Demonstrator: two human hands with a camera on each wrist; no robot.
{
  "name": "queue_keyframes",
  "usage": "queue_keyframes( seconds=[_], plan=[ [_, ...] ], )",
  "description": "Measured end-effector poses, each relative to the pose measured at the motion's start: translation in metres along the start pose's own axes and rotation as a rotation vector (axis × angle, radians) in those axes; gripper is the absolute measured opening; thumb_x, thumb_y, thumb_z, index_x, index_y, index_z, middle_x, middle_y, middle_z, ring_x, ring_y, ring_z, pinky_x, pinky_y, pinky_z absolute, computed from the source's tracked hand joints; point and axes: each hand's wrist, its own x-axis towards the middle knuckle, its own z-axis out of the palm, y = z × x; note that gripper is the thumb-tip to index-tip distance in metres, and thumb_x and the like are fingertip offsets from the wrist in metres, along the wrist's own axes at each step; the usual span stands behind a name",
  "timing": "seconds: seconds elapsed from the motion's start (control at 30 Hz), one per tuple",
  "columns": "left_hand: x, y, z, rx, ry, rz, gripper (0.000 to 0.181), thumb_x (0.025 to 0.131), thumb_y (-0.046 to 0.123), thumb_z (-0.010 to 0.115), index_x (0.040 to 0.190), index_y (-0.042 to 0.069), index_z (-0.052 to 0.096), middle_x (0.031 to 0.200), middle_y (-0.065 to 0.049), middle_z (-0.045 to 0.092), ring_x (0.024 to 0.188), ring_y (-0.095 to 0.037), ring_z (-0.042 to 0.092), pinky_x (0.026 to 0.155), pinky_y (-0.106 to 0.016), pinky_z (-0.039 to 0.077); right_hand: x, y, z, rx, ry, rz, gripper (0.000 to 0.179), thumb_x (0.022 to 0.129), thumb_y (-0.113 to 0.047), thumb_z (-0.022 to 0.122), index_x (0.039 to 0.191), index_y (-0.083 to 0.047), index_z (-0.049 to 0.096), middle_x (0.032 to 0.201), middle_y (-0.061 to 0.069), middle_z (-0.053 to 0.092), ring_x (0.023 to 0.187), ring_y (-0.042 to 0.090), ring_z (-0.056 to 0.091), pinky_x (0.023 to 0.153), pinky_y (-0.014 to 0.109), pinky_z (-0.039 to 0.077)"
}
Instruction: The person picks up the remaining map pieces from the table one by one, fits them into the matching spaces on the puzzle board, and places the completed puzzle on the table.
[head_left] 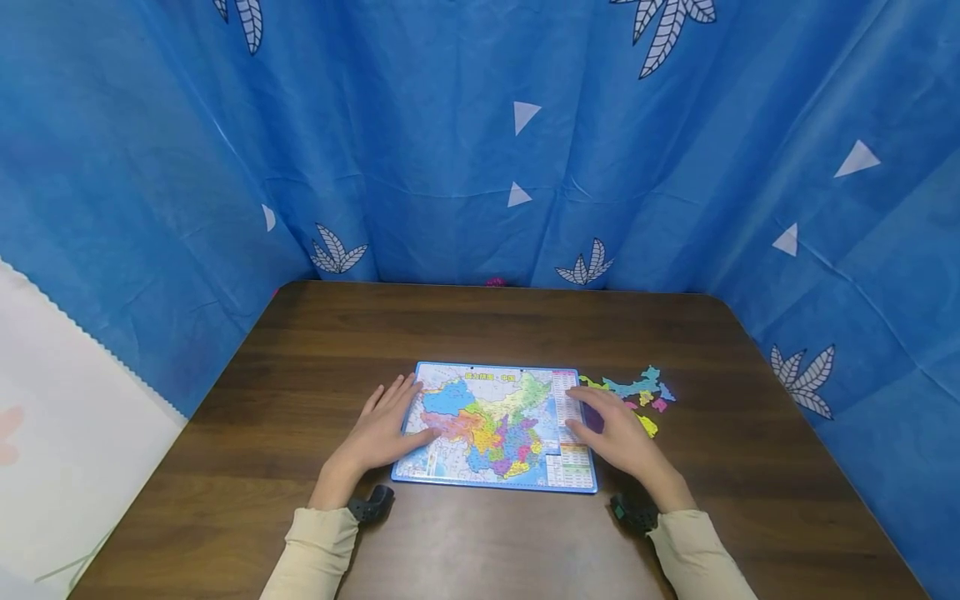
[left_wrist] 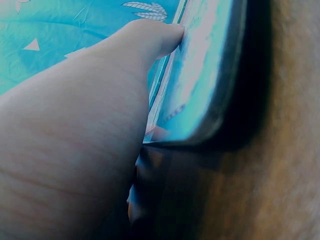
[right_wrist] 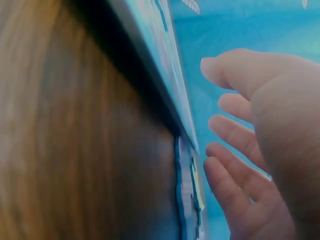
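Note:
A map puzzle board (head_left: pixel 453 462) with a blue rim lies flat on the table, its coloured regions spread over the middle. My left hand (head_left: pixel 386 429) rests at the board's left edge, fingers stretched out and thumb over the surface. The left wrist view shows that thumb (left_wrist: pixel 167 37) touching the board's top. Over the right edge is my right hand (head_left: pixel 618 429), its fingers loosely bent and holding nothing. In the right wrist view its fingertips (right_wrist: pixel 212 67) stand apart from the board (right_wrist: pixel 165 70). A purple piece (head_left: pixel 592 419) shows partly beneath this hand.
Loose puzzle pieces lie right of the board, among them a long teal piece (head_left: pixel 637 386), a yellow piece (head_left: pixel 647 426) and a pink piece (head_left: pixel 660 405). The brown wooden table (head_left: pixel 300 400) ends at a blue curtain (head_left: pixel 450 125) behind and beside it.

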Motion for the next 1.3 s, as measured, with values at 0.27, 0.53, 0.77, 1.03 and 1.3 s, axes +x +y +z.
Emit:
queue_keyframes(
  seconds=[0.27, 0.53, 0.77, 1.03, 1.3],
  plan=[
    [0.0, 0.0, 0.001, 0.005, 0.0, -0.005, 0.094, 0.09, 0.063, 0.064, 0.16, 0.006, 0.036, 0.171, -0.014, 0.023, 0.16, -0.035, 0.015, 0.128, -0.06, 0.007, -0.004, 0.008, -0.001, 0.007, 0.01, 0.002, 0.054, 0.092, -0.028, 0.078, 0.141, -0.011, 0.062, 0.146, 0.015, 0.06, 0.139, 0.043, 0.052, 0.109, 0.063, 0.045],
    [0.001, 0.0, 0.001, 0.015, -0.006, -0.013, 0.095, 0.09, 0.064, 0.063, 0.161, 0.007, 0.035, 0.171, -0.013, 0.022, 0.16, -0.034, 0.014, 0.128, -0.06, 0.007, -0.007, 0.017, -0.003, 0.001, 0.005, 0.022, 0.052, 0.094, -0.023, 0.077, 0.142, -0.011, 0.061, 0.146, 0.015, 0.06, 0.138, 0.044, 0.052, 0.109, 0.064, 0.044],
    [0.001, -0.001, 0.002, 0.016, -0.003, -0.012, 0.095, 0.09, 0.064, 0.063, 0.161, 0.007, 0.034, 0.171, -0.013, 0.022, 0.16, -0.034, 0.014, 0.128, -0.06, 0.007, -0.01, 0.021, -0.007, -0.024, -0.008, 0.025, 0.052, 0.094, -0.026, 0.077, 0.142, -0.014, 0.061, 0.143, 0.013, 0.063, 0.136, 0.043, 0.054, 0.108, 0.064, 0.046],
    [0.0, -0.001, 0.002, 0.015, -0.003, -0.013, 0.095, 0.091, 0.064, 0.063, 0.161, 0.008, 0.034, 0.171, -0.013, 0.022, 0.16, -0.034, 0.014, 0.128, -0.06, 0.007, -0.012, 0.026, -0.011, -0.037, -0.006, 0.014, 0.047, 0.094, -0.026, 0.077, 0.137, -0.011, 0.065, 0.138, 0.013, 0.067, 0.133, 0.042, 0.057, 0.106, 0.063, 0.047],
    [0.001, -0.001, 0.002, 0.016, -0.002, -0.01, 0.095, 0.09, 0.065, 0.063, 0.161, 0.007, 0.034, 0.171, -0.014, 0.023, 0.16, -0.035, 0.014, 0.127, -0.06, 0.007, -0.013, 0.025, -0.014, -0.05, -0.027, 0.045, 0.05, 0.092, -0.026, 0.08, 0.138, -0.012, 0.065, 0.138, 0.013, 0.067, 0.132, 0.043, 0.057, 0.105, 0.063, 0.048]
  ],
)
